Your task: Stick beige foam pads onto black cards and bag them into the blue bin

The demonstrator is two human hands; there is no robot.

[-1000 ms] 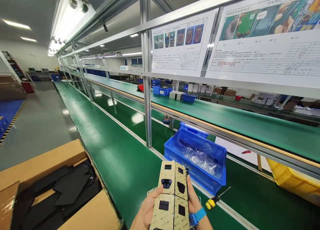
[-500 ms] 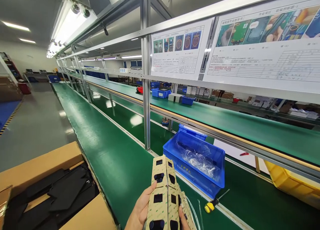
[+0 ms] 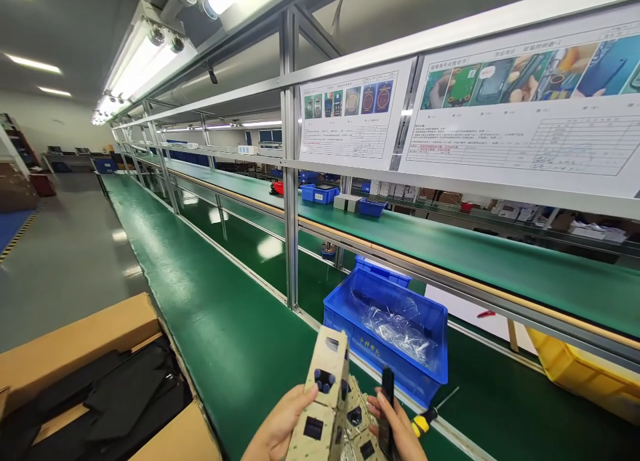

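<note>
Left hand closed in a grip round a tan cardboard-coloured backing sheet with black die-cut pieces, thumb on the face, fingers behind. Sheet held low in the middle of the view, above the near edge of the green belt surface, long axis running up and away from the body, top end tilted toward the blue plastic bin. Right hand pinched narrow on a slim black flat strip, upright, long axis nearly vertical, just beside the sheet's right edge and apart from it by a thin gap. Strip lying to the right of the left hand's grip, the right hand being the nearer of the two to it. More tan sheets with black cut-outs showing between and below the two hands; exact number cannot be told.

Counted: two hands, one sheet gripped in the left, one black strip in the right. One blue bin nearby holding crumpled clear plastic film, a second blue bin just behind it. One yellow-handled screwdriver lying on the surface right of the right hand. One brown cardboard box at lower left, filled with black flat foam pieces, too overlapped to count. One yellow bin at far right.
</note>
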